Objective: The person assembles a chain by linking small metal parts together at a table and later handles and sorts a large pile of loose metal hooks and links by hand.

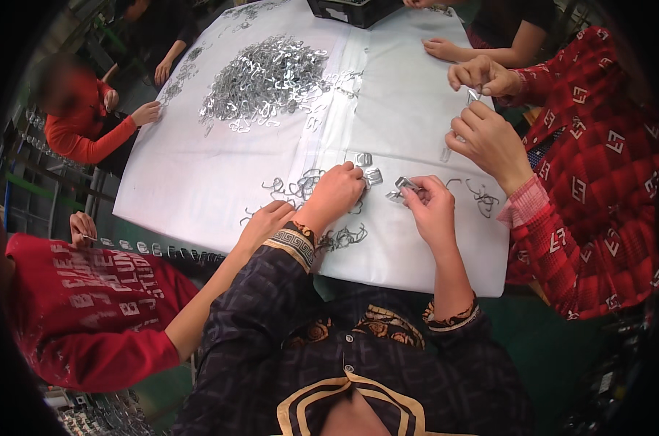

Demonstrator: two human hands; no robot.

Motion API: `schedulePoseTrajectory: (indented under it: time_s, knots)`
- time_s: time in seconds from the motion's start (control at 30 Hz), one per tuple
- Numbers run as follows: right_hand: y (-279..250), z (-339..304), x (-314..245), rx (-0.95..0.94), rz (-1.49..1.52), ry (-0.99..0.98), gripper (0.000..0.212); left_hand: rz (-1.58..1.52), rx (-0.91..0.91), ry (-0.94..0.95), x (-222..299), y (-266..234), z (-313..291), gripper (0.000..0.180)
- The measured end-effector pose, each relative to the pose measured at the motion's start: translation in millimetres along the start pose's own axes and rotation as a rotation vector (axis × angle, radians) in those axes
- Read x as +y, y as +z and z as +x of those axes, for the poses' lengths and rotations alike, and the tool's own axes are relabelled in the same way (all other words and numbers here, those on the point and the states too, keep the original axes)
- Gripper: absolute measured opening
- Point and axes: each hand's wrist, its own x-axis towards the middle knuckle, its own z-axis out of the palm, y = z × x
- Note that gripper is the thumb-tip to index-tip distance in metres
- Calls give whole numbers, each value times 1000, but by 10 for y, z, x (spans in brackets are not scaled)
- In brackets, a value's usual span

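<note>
My right hand (432, 209) is closed, pinching small shiny metal clips (405, 186) between thumb and fingers just above the white-covered table (416, 254). To its left, my left hand (335, 195) is curled, with its fingertips beside two loose metal clips (373, 176). What the left fingers hold, if anything, is hidden under them. Thin dark wire hooks (344, 237) lie in a tangle below my left wrist. More wire hooks (289, 190) are scattered to the left of that hand.
A large heap of shiny metal pieces (267, 83) lies on the far left half of the table. At the far edge stands a black crate (355, 13). Co-workers' hands surround the table; one pair (489, 134) works close on my right. Another co-worker's hand (267, 221) reaches beside my left forearm.
</note>
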Motion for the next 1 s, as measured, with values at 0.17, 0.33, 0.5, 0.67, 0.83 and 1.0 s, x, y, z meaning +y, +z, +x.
schedulePoseTrajectory:
  time_s: [0.17, 0.33, 0.5, 0.67, 0.83, 1.0]
  knots:
    - [11, 55, 60, -5, 73, 48, 12, 210, -58, 204, 24, -15, 133, 7]
    - [194, -19, 219, -118, 54, 49, 12, -437, -41, -378, 119, -350, 152, 11]
    - [319, -65, -11, -86, 104, -15, 9, -1232, 149, -563, 276, -623, -129, 15]
    - [364, -36, -171, -87, 92, -103, 12, -1142, 8, -690, 307, -718, -164, 11]
    - [326, 37, -87, -208, 133, -72, 15, -1177, 134, -621, 311, -616, -130, 15]
    - [181, 304, 515, -63, -167, 32, 23, -1014, 63, -799, 404, -796, -47, 18]
